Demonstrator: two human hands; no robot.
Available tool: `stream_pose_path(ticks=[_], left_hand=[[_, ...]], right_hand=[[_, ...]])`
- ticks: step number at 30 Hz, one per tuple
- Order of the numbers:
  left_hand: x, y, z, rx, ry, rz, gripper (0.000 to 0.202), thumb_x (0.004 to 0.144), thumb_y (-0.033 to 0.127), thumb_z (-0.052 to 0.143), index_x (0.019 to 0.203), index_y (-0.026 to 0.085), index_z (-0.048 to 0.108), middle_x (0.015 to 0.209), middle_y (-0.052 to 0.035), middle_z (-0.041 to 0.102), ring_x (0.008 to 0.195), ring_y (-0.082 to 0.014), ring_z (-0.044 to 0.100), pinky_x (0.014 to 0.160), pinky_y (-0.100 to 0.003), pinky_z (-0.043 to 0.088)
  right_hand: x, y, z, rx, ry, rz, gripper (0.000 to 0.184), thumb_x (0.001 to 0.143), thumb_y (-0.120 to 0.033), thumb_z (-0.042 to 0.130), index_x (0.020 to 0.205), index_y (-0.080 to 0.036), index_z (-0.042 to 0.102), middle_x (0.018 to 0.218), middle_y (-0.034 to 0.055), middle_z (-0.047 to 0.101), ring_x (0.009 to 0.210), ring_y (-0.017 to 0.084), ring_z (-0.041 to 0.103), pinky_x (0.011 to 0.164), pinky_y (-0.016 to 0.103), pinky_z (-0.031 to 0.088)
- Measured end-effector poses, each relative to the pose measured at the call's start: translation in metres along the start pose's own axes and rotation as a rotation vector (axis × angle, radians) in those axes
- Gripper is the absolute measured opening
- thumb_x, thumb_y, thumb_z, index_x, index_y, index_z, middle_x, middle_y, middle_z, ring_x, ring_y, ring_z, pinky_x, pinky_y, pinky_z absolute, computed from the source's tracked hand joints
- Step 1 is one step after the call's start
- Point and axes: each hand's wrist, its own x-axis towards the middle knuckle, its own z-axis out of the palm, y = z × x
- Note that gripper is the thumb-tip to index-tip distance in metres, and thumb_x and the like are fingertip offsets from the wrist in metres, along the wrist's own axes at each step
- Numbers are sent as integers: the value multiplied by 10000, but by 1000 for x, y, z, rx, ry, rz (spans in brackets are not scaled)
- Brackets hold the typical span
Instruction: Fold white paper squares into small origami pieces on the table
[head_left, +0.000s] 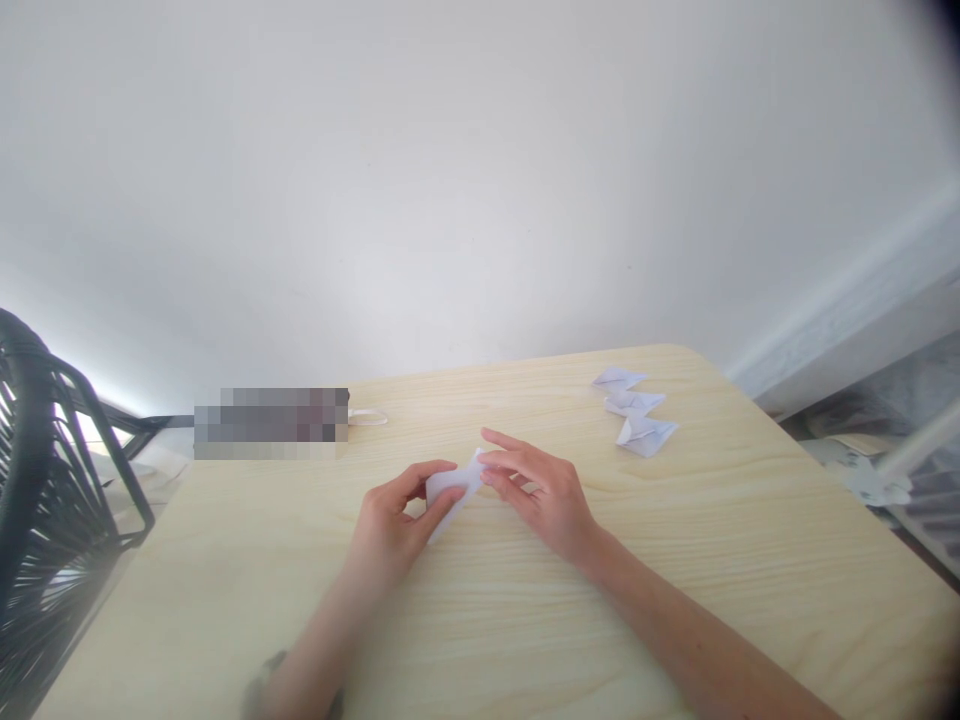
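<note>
Above the middle of the table, my left hand pinches a small piece of folded white paper between thumb and fingers. The paper slants up to the right and narrows to a point. My right hand grips that pointed end with thumb and fingertips, its upper finger stretched free. Part of the paper is hidden behind my left thumb and fingers. To the right on the table lie three folded white paper shapes with pointed ends, in a row running away from me.
The light wood table stands against a white wall. At its back left is a blurred-out object with a pale loop beside it. A dark woven chair is at the left edge. A white frame stands beyond the right edge.
</note>
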Motion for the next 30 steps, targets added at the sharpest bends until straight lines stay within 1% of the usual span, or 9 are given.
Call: stream_pose_path(ticks=[5,7,12,14,17,19,21,27,30], left_hand=[[-1,4,0,-4,22,32,163,728,298,598,843,187,632,806,-15,682,731,-164,609,618,-228,479],[-2,4,-1,32,25,64,146,737,289,591,833,190,638,817,-19,683,746,-168,607,590,-218,476],[-1,-1,-3,126,37,304,108,761,224,576,832,196,652,774,-37,680,699,-161,602,620,-241,467],[0,-3,-3,173,51,401,114,762,213,577,848,203,651,745,-41,676,668,-159,590,620,-258,461],[1,-4,-4,224,69,455,118,769,215,571,860,205,646,727,-45,675,652,-156,577,617,-268,458],[1,-4,-4,229,71,458,120,770,215,570,864,204,645,722,-44,674,647,-153,574,612,-265,458],[0,-3,-5,216,61,426,123,769,218,571,866,206,646,720,-39,672,643,-150,571,583,-248,457],[-1,-1,-5,179,4,216,153,760,269,570,877,204,645,774,-38,663,669,-156,569,398,-182,383],[0,0,-5,172,-64,238,150,772,251,555,885,201,641,797,-38,662,702,-159,577,503,-202,433]], right_hand=[[2,0,-2,8,-71,15,207,791,-256,551,986,-222,614,1215,75,521,694,114,636,561,228,572],[2,0,-2,16,-92,28,193,790,-255,551,967,-215,615,1210,75,525,735,124,636,568,224,569],[2,0,-1,34,-135,101,139,808,-244,522,869,-196,637,1199,70,536,884,166,616,593,225,553],[2,0,-1,43,-151,127,149,819,-250,508,849,-197,644,1133,61,584,917,178,604,617,234,543],[2,-2,-2,16,-165,159,169,831,-274,498,847,-204,651,866,26,678,769,157,635,600,227,519],[3,-3,-2,-20,-161,154,175,835,-280,496,854,-208,654,774,9,681,666,136,629,593,223,501],[3,-3,-3,-42,-145,118,165,835,-269,498,859,-212,651,794,10,681,688,137,625,625,229,488],[4,-2,-2,-109,-165,24,142,844,-230,481,843,-202,620,805,13,664,721,128,609,663,228,461],[2,-3,-1,-108,-192,-26,136,852,-212,470,857,-195,604,833,17,652,763,120,598,699,224,454]])
